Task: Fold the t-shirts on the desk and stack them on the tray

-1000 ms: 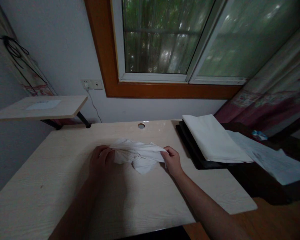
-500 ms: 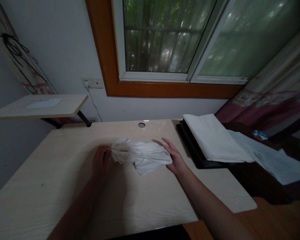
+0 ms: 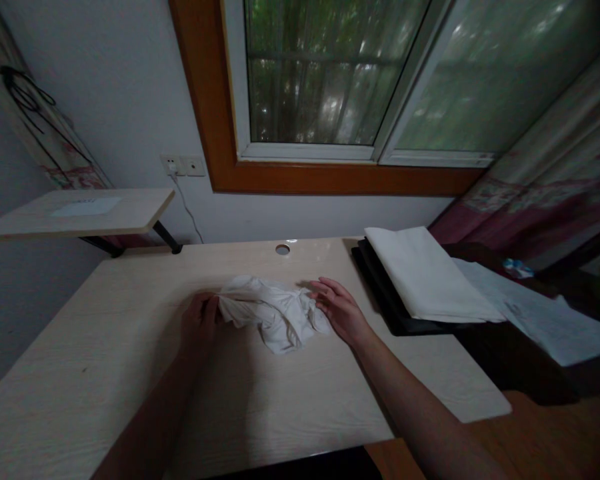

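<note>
A crumpled white cloth (image 3: 275, 313) lies on the pale wood-grain desk (image 3: 300, 400), its right part bunched into folds. At its left end, my left hand (image 3: 200, 317) pinches the edge between thumb and fingers. My right hand (image 3: 341, 310) is at the cloth's right end with fingers stretched out and apart; whether the fingertips touch the fabric I cannot tell. What kind of cloth item it is does not show.
Folded white fabric (image 3: 425, 273) rests on a black flat stack (image 3: 375, 287) at the desk's right, beside a loose printed sheet (image 3: 520, 307). A raised shelf (image 3: 130, 223) stands back left. Near the back edge is a cable hole (image 3: 283, 249).
The cloth's right end has slumped leftward from a stretched shape into bunched folds. My right hand has let go of that end and moved slightly left; my left hand keeps its hold.
</note>
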Motion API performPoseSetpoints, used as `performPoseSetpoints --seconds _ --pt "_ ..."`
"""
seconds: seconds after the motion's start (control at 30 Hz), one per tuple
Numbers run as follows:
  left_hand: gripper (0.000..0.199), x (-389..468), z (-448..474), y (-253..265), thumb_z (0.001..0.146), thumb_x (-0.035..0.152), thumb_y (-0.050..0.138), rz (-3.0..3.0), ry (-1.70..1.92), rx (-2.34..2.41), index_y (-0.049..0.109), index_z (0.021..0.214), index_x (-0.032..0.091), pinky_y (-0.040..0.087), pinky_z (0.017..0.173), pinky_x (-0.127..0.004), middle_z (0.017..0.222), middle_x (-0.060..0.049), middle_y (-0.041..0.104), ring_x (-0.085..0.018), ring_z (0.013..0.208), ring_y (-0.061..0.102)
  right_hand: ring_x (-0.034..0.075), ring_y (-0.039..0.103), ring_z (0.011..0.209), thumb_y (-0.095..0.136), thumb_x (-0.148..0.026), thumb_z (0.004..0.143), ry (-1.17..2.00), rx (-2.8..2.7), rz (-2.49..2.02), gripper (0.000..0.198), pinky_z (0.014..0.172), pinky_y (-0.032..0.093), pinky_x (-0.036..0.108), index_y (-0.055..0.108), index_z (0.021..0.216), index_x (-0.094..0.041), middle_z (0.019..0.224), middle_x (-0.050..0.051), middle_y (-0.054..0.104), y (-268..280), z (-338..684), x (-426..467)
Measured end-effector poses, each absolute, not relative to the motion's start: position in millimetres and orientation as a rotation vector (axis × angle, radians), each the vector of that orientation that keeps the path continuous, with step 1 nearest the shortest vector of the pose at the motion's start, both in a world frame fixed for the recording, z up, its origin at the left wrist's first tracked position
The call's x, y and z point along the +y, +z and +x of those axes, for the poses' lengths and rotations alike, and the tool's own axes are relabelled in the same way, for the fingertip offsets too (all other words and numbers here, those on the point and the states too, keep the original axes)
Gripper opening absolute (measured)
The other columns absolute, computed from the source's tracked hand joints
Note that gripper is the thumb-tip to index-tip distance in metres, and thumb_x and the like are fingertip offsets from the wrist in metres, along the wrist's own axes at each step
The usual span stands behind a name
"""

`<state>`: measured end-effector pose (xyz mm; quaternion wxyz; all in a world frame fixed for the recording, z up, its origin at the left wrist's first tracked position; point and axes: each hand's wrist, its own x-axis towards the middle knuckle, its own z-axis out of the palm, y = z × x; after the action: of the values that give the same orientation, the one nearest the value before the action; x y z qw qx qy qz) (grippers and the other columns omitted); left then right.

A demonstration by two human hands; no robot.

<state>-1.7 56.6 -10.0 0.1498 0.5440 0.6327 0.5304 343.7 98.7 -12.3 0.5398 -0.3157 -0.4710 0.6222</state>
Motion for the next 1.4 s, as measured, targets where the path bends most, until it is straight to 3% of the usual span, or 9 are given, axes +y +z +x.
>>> performPoseSetpoints --seconds 0.13,0.3,0.43,0.57,0.8,0.93,1.07,1.2,1.4 --pt "0.026 56.7 -1.0 -6.7 0.097 0.044 0.05 1.62 1.553 1.831 0.061 0.094 0.021 0.049 0.062 -0.028 0.068 0.002 0.063 -0.016 0.062 0.061 0.025 0.066 0.114 0.071 -0.041 0.089 1.399 -1.354 -0.788 0.035 0.103 0.049 0.046 0.068 0.12 -0.024 0.125 0.01 0.071 -12.8 337.4 93.2" --pt "0.028 58.4 -5.2 -8.2 0.098 0.045 0.05 1.487 1.649 1.769 0.059 0.099 0.02 0.054 0.066 -0.031 0.075 0.0 0.067 -0.017 0.068 0.067 0.026 0.057 0.128 0.073 -0.04 0.088 1.004 -1.884 -0.785 0.042 0.111 0.043 0.047 0.068 0.128 -0.027 0.135 0.012 0.064 -8.6 329.7 89.9" --pt "0.027 60.1 -5.0 -5.7 0.097 0.045 0.052 1.373 1.728 1.79 0.06 0.098 0.019 0.056 0.065 -0.03 0.079 0.0 0.067 -0.016 0.069 0.068 0.025 0.062 0.118 0.071 -0.031 0.089 0.757 -2.09 -0.774 0.042 0.102 0.048 0.045 0.066 0.13 -0.026 0.125 0.012 0.068 -12.9 323.9 91.6" --pt "0.03 61.7 -1.2 -1.9 0.097 0.048 0.053 1.216 1.826 1.624 0.06 0.1 0.018 0.061 0.071 -0.033 0.089 -0.002 0.068 -0.016 0.075 0.07 0.023 0.067 0.102 0.065 -0.027 0.09 0.757 -2.071 -0.859 0.031 0.092 0.052 0.038 0.07 0.121 -0.024 0.112 0.01 0.073 -15.7 323.9 90.8" --pt "0.041 62.6 1.0 -13.1 0.095 0.041 0.059 1.471 1.64 1.365 0.053 0.131 0.022 0.057 0.098 -0.044 0.132 -0.012 0.062 -0.024 0.115 0.067 0.016 0.065 0.071 0.059 -0.029 0.092 0.779 -2.054 -1.048 0.032 0.069 0.051 0.027 0.068 0.121 -0.024 0.092 0.001 0.075 -16.9 327.1 80.8" --pt "0.059 63.5 3.1 -28.6 0.092 0.034 0.064 1.769 1.43 1.255 0.038 0.144 0.026 0.057 0.099 -0.045 0.145 -0.017 0.052 -0.027 0.124 0.063 0.02 0.067 0.083 0.055 -0.026 0.094 0.657 -2.006 -1.071 0.032 0.075 0.053 0.032 0.065 0.124 -0.025 0.105 0.004 0.075 -17.4 325.1 83.0" --pt "0.047 66.7 6.4 -35.8 0.09 0.023 0.063 2.157 1.352 1.27 0.048 0.134 0.023 0.052 0.106 -0.05 0.15 -0.019 0.044 -0.031 0.138 0.051 0.026 0.063 0.105 0.055 -0.019 0.091 0.347 -1.951 -1.006 0.035 0.093 0.051 0.045 0.066 0.124 -0.025 0.113 0.009 0.07 -14.1 323.9 85.5" --pt "0.029 67.8 13.5 -30.2 0.09 0.014 0.059 2.436 1.215 1.282 0.06 0.117 0.023 0.053 0.105 -0.052 0.147 -0.016 0.048 -0.03 0.135 0.052 0.028 0.061 0.113 0.056 -0.015 0.087 0.134 -2.055 -0.799 0.049 0.096 0.049 0.049 0.062 0.132 -0.032 0.121 0.009 0.067 -7.6 320.4 70.5" --pt "0.033 62.0 24.1 -22.5 0.093 0.017 0.059 2.545 1.103 1.161 0.061 0.125 0.025 0.057 0.101 -0.042 0.145 -0.014 0.047 -0.024 0.124 0.06 0.028 0.06 0.112 0.055 -0.021 0.087 0.068 -2.574 -0.39 0.061 0.098 0.046 0.047 0.05 0.146 -0.035 0.137 0.004 0.063 5.0 298.4 42.4"
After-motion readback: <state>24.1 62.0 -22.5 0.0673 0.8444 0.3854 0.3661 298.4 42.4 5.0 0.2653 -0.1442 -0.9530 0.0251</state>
